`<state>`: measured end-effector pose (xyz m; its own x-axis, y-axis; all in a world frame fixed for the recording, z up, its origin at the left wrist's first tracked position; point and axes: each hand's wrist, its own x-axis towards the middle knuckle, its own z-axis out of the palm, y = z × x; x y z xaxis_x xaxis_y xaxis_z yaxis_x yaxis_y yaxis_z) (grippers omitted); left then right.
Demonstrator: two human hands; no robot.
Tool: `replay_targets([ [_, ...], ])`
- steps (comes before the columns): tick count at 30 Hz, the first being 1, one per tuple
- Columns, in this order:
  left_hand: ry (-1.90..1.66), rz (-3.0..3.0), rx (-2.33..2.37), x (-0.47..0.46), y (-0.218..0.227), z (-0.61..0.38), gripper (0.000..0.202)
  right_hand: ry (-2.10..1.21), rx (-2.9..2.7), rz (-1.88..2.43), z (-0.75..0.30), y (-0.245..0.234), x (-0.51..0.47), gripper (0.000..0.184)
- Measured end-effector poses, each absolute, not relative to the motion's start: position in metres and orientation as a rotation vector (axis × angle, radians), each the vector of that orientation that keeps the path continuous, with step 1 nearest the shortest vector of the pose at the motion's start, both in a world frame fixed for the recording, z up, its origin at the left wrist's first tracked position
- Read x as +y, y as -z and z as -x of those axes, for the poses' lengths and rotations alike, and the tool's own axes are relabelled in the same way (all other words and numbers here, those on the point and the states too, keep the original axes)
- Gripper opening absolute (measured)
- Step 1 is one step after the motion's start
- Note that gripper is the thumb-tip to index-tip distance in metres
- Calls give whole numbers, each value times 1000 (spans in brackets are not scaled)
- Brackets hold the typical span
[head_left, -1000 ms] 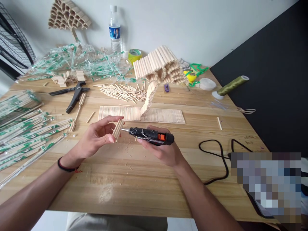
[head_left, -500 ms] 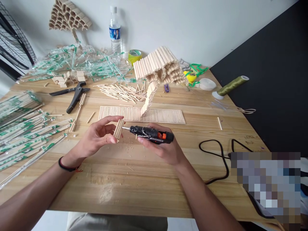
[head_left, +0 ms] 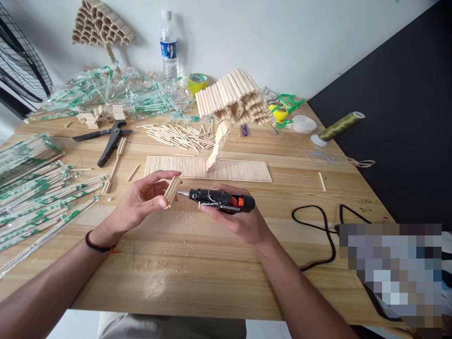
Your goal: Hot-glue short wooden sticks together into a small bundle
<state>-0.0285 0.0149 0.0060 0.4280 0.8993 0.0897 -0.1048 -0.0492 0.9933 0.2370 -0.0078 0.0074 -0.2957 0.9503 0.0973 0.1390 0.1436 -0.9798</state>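
Note:
My left hand [head_left: 144,195] pinches a small bundle of short wooden sticks [head_left: 172,190] between thumb and fingertips, tilted above the table. Wrapped round a black glue gun [head_left: 217,200] with an orange trigger part is my right hand [head_left: 240,214]. The gun's metal nozzle points left and its tip is at the bundle's right side; whether it touches I cannot tell. A short stick shows by the right thumb. Just behind both hands lies a long flat strip of sticks [head_left: 243,170], and a tree-like stick model [head_left: 229,96] rises from it.
Behind the strip is a pile of loose sticks [head_left: 180,136]. Black cutters [head_left: 113,141] lie left, near wrapped stick packs [head_left: 45,193]. Plastic wrappers [head_left: 120,94], a water bottle [head_left: 168,47] and tape [head_left: 197,84] stand at the back. A black cable [head_left: 334,245] curls at right.
The stick bundle has tilted a little more in my left hand. The glue gun has shifted very slightly left, its nozzle staying at the bundle.

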Motion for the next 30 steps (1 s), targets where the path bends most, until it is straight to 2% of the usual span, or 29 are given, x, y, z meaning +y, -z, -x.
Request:
replay_targets([
  [8, -971, -1408, 766, 15, -3, 30, 62, -1268, -1569, 1103, -236, -7, -9, 16],
  [14, -951, -1389, 772, 14, -4, 30, 58, -1277, -1577, 1057, -237, -9, -8, 9],
  [24, -931, -1422, 833, 13, -3, 33, 59, -1224, -1579, 1107, -236, -4, -8, 16],
  [30, -913, -1446, 867, 12, -2, 34, 59, -1247, -1576, 1087, -235, -4, -7, 11],
])
